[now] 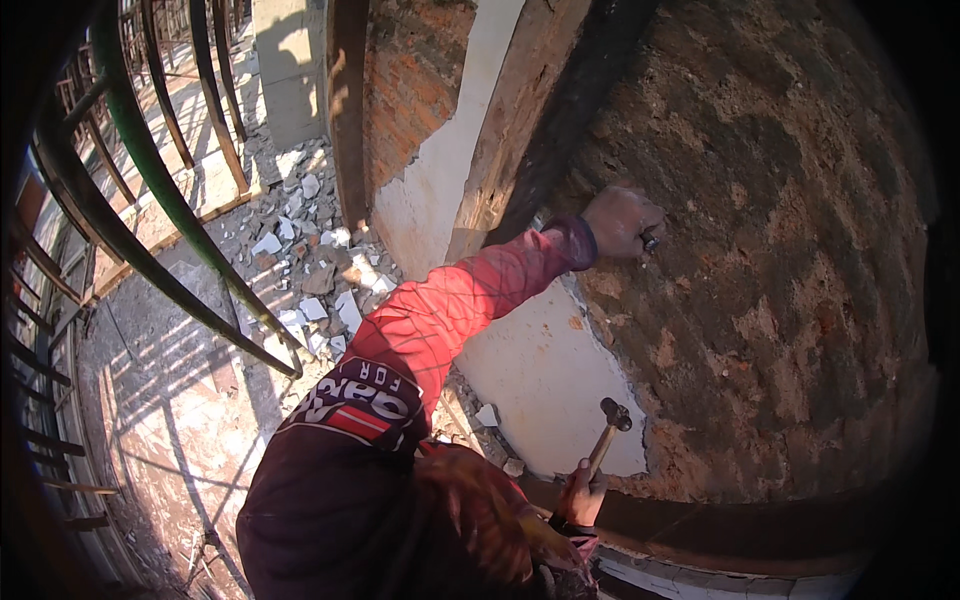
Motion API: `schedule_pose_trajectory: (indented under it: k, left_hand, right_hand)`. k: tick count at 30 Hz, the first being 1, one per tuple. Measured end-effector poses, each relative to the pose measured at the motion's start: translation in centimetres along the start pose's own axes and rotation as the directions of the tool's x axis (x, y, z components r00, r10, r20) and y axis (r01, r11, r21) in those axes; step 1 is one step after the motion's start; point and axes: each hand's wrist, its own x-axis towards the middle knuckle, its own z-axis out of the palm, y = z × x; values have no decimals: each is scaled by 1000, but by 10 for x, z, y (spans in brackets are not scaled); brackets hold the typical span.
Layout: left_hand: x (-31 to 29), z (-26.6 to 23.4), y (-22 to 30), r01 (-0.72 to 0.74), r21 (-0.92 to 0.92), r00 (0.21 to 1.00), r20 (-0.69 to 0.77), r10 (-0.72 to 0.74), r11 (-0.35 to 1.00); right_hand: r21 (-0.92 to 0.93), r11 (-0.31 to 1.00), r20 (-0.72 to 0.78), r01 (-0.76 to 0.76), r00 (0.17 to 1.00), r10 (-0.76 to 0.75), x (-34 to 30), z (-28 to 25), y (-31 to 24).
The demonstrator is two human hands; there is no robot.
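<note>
Stretched out in a red sleeve, my left arm reaches to the rough brown wall (760,280). My left hand (620,218) is closed in a fist against it, around a chisel (651,241); only a short dark metal end shows, and the rest is hidden by the fingers. Lower down, my right hand (582,494) grips the wooden handle of a hammer (615,415). The hammer's dark metal head points up, in front of a remaining patch of white plaster (550,390) and apart from the chisel.
A weathered wooden post (515,120) stands upright left of my left hand. Broken plaster and rubble (310,290) lie on the floor beside it. Curved-looking metal poles (165,190), one green, rise at the left. A dark ledge (740,530) runs along the wall's bottom.
</note>
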Motion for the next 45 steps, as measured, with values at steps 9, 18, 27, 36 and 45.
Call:
schedule_pose_trajectory:
  k: [9,18,27,36,45]
  left_hand:
    - [-11,8,6,-81,224,994,-59,96,971]
    - [-32,26,20,-48,372,999,1,51,927]
    - [-38,27,26,-98,363,994,87,71,927]
    - [-17,26,32,-39,366,999,32,29,930]
    - [30,5,45,43,289,998,-56,-28,956]
  right_hand:
    - [-32,999,-2,-26,1000,26,-3,-15,15]
    - [83,997,100,5,995,-13,10,-16,21]
    - [-21,999,261,-39,964,43,54,-2,19]
    - [-91,967,385,237,904,-185,100,12,53]
    - [-143,963,404,226,902,-152,128,25,61]
